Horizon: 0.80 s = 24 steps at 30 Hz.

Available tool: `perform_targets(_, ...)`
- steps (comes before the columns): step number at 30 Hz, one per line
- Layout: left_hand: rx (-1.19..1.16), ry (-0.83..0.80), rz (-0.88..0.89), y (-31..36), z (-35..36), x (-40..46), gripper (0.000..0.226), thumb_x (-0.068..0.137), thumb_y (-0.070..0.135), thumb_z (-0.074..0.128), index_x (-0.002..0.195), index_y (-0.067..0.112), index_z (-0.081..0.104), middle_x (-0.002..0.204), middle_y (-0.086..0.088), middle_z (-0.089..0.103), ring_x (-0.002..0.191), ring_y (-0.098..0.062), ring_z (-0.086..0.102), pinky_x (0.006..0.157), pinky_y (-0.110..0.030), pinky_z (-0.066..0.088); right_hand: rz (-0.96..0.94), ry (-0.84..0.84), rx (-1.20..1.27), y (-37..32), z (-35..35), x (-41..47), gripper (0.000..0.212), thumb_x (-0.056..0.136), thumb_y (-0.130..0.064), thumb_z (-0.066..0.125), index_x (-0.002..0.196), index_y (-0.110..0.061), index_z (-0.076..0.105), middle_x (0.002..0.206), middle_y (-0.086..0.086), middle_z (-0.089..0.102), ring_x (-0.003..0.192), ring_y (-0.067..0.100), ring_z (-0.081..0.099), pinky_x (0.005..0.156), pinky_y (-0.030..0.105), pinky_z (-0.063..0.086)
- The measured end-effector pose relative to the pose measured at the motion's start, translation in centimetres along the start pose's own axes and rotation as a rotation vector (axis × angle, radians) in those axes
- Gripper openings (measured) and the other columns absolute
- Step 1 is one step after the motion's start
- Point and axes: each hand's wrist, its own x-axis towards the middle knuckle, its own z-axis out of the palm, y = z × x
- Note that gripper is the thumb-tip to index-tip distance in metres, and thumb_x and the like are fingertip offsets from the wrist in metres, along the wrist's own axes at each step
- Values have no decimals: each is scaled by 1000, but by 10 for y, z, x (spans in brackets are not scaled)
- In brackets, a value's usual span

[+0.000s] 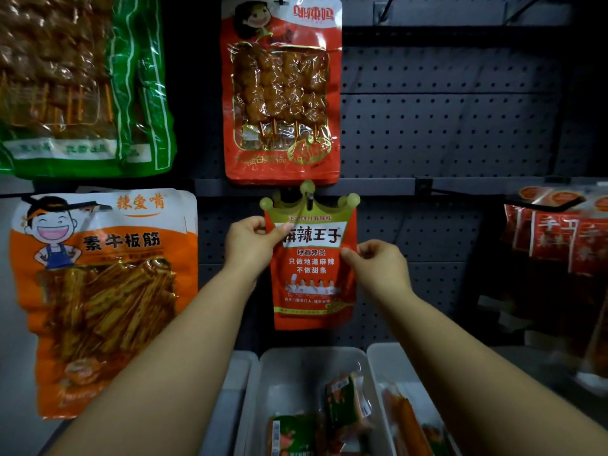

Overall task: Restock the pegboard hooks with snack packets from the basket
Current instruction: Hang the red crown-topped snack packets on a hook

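Red snack packet (312, 268), crown-shaped gold top, label "麻辣王子", smaller lines "地道辣条" and "只做地道麻辣 不做甜条". Hangs against the grey pegboard (444, 133), crown at a hook (309, 199). Left hand (251, 240): grip pinches packet's upper left edge. Right hand (378, 261): grip pinches its right edge, mid-height. Above: red skewer packet (281, 90). Left: orange packet (102, 291) reading "素牛板筋". Below: white basket (283, 366) holding green-and-orange packets.

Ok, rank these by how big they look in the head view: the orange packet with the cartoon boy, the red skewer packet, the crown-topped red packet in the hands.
1. Orange packet, though it may hang nearer the camera.
2. Red skewer packet.
3. Crown-topped red packet, pinched by both hands.
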Motion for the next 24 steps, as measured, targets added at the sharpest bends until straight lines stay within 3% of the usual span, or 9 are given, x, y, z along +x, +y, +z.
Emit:
perform_targets(4, 89, 61, -7, -5, 5, 11, 14, 77, 28, 77, 73, 19, 67, 75, -2, 71, 73, -22, 69, 73, -37, 57, 14, 26, -58, -1, 8, 9, 27, 89, -33, 62, 68, -19, 53, 83, 5, 68, 80, 25, 66, 73, 37, 54)
perform_targets(7, 116, 84, -16, -10, 4, 8, 16, 78, 25, 76, 87, 17, 65, 91, -2, 70, 80, -19, 67, 76, -36, 56, 16, -7, -26, 5, 10, 9, 22, 89, -32, 63, 75, -17, 56, 89, 5, 69, 84, 24, 65, 78, 41, 55)
perform_targets(10, 127, 183, 21, -17, -4, -13, 44, 76, 20, 77, 113, 11, 55, 106, -3, 58, 89, -17, 59, 78, -31, 49, 15, -48, 80, 17, 1, -4, 18, 88, -28, 66, 95, -13, 60, 91, 2, 64, 87, 19, 62, 82, 38, 52)
perform_targets(13, 46, 209, 104, -15, -7, -50, 37, 79, 14, 74, 107, 14, 50, 101, -2, 56, 83, -13, 56, 70, -17, 45, 28, -73, 190, 31, -25, -28, 17, 88, -25, 67, 100, -15, 62, 90, 4, 64, 80, 16, 60, 72, 32, 50)
perform_targets(15, -33, 94, 146, -10, 1, -85, 24, 81, 12, 71, 94, 20, 52, 88, 4, 58, 76, -5, 56, 65, -11, 47, -12, -84, 227, 44, -53, -50, 4, 87, -21, 67, 89, -20, 63, 87, 4, 67, 79, 13, 62, 71, 27, 51)
perform_targets(19, -117, -290, 202, 4, 53, -172, 18, 82, 10, 68, 80, 26, 59, 68, 13, 63, 63, 6, 56, 61, -4, 43, -98, -118, 186, 85, -138, -116, 11, 88, -14, 64, 82, -24, 65, 70, -3, 69, 67, 5, 64, 61, 15, 48)
perform_targets(24, -258, -904, 58, -3, 152, -303, 17, 79, 14, 71, 80, 28, 63, 72, 19, 67, 65, 6, 59, 60, -5, 45, 170, 102, 35, 166, -263, -221, 18, 89, -5, 60, 78, -18, 65, 60, -7, 67, 56, 1, 57, 55, 13, 45)
